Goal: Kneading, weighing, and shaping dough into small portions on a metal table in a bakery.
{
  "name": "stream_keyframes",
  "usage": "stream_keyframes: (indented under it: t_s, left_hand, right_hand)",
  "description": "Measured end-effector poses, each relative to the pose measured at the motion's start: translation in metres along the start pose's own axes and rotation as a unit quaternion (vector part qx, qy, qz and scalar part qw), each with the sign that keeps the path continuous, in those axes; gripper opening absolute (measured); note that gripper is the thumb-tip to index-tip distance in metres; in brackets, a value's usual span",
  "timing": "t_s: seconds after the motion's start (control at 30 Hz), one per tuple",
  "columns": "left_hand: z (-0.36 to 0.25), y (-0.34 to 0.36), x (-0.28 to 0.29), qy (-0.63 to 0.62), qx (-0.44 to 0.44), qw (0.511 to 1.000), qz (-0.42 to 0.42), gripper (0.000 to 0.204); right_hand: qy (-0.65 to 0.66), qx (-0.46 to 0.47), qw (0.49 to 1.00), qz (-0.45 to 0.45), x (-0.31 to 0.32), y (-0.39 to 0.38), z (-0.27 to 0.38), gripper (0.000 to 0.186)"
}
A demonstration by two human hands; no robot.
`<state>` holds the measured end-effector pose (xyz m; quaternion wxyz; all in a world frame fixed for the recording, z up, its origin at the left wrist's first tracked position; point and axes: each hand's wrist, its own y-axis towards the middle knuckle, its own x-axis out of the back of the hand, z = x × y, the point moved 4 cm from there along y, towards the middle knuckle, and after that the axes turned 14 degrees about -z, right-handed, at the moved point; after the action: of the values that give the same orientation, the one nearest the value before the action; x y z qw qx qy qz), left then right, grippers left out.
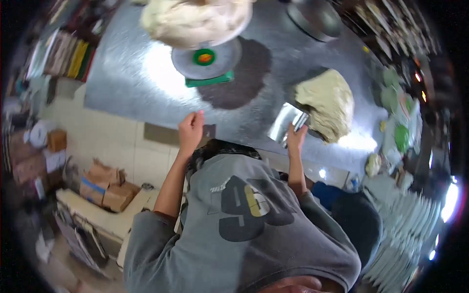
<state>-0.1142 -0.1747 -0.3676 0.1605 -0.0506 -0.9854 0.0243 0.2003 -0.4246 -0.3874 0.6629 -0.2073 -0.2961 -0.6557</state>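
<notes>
My right hand (297, 138) grips a shiny metal dough scraper (283, 122) by its rolled edge. The blade reaches over the near part of the steel table (127, 93). Just right of it sits a large pale lump of dough (332, 105), its left side uneven and shaded. My left hand (191, 128) is closed in a loose fist at the table's front edge, and nothing shows in its fingers. Ahead of that hand stands a green scale (210, 80) with a round dial face. A big mass of dough (195, 22) rests on top of the scale, cut off by the upper edge of the view.
At the back right of the table lies a round dark metal pan (315, 19). Plastic bags (403, 132) with green contents crowd the right side. Stacked pale sacks or trays (400, 224) and a dark stool (356, 222) are lower right. Cardboard boxes (107, 185) lie on the left.
</notes>
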Motion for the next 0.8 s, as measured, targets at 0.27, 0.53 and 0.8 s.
stream_keyframes:
  t_s: [0.27,0.53,0.8]
  left_hand:
    - [-0.087,-0.042,-0.312,-0.064,-0.324,0.921,0.209,0.056]
    - [-0.069,-0.043,-0.341,-0.054,-0.236,0.921,0.306,0.023]
    - [-0.103,-0.041,-0.276,-0.059,-0.312,0.882,0.349,0.009]
  right_hand:
    - [-0.178,0.204,0.962,-0.025,0.058,0.116,0.09,0.041]
    - [-0.271,0.164,0.946,0.075,-0.015,0.111,0.085,0.03]
    - [-0.249,0.168,0.941,0.157,-0.039,0.111,0.078,0.034]
